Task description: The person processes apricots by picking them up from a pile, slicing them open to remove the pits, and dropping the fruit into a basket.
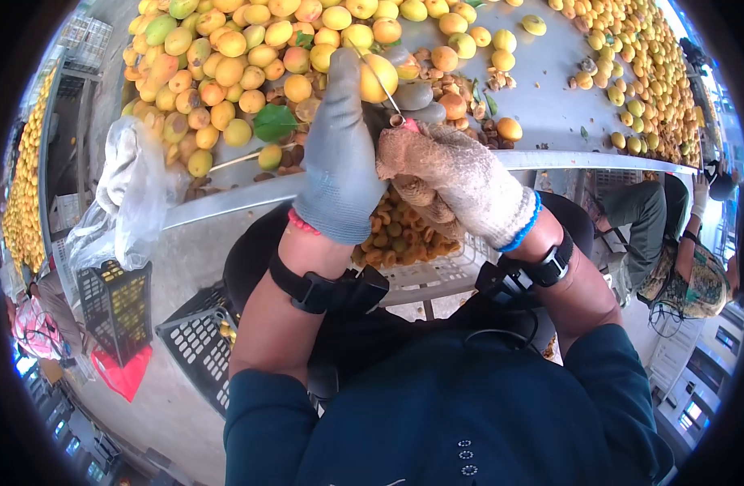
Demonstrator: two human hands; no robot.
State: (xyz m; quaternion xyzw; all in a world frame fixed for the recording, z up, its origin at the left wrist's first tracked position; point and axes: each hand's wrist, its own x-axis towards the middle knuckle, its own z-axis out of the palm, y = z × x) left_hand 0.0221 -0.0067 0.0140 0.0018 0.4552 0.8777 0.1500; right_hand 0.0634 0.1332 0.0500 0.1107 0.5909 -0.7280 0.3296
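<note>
My left hand (pixel 337 154), in a grey coated glove, is closed around a yellow apricot (pixel 380 79), its thumb along one side and grey fingertips showing on the other. A stained white knit glove covers my right hand (pixel 453 166). It grips a thin metal wire tool (pixel 376 74) whose shaft runs up across the apricot; a small ring and a bit of pink show at its base by the fingers. Both hands are close together over the table's near edge. Directly below them, split apricots (pixel 400 231) fill a white slotted crate (pixel 425 275).
Whole apricots (pixel 226 73) are heaped on the metal table (pixel 542 105), with brown pits, scraps and a green leaf (pixel 274 122) nearby. A clear plastic bag (pixel 125 194) hangs over the edge at left. Black crates (pixel 195 348) stand on the floor; another person (pixel 671 243) sits at right.
</note>
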